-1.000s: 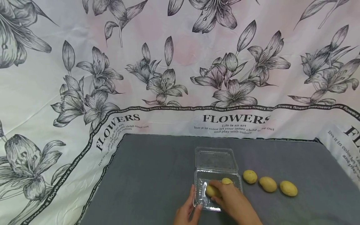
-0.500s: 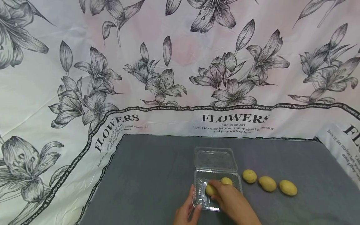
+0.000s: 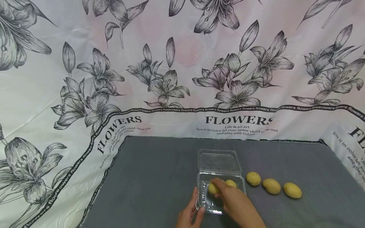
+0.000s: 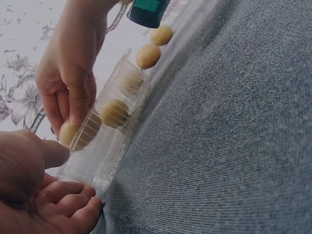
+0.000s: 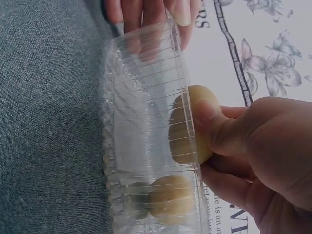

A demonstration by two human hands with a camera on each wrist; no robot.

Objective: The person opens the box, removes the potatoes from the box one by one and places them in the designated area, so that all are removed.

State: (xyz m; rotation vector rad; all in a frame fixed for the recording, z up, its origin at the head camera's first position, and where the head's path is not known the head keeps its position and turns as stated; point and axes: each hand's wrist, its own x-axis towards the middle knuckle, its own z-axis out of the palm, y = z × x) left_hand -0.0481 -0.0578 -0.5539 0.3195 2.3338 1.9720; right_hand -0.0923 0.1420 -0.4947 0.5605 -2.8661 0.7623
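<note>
In the head view, a clear plastic clamshell container (image 3: 203,202) stands on the grey tabletop with its lid (image 3: 219,161) folded back. My right hand (image 3: 235,199) reaches in from the right and pinches a lemon (image 3: 213,188) between thumb and fingers. The right wrist view shows this lemon (image 5: 197,124) partly above the rim, partly behind the clear wall. Another lemon (image 3: 230,183) lies inside the container, to the right, partly covered by the hand. My left hand (image 3: 190,212) holds the container's near left corner, thumb in front and fingers along the left side.
Right of the container lie three more lemons, a near one (image 3: 253,179), a middle one (image 3: 272,186) and a far right one (image 3: 292,190). A white cloth with printed flowers (image 3: 168,85) hangs behind and at the sides of the grey tabletop (image 3: 148,183).
The right hand and its lemon have shifted slightly back, away from the container's front wall. The left hand, container and other lemons keep their places.
</note>
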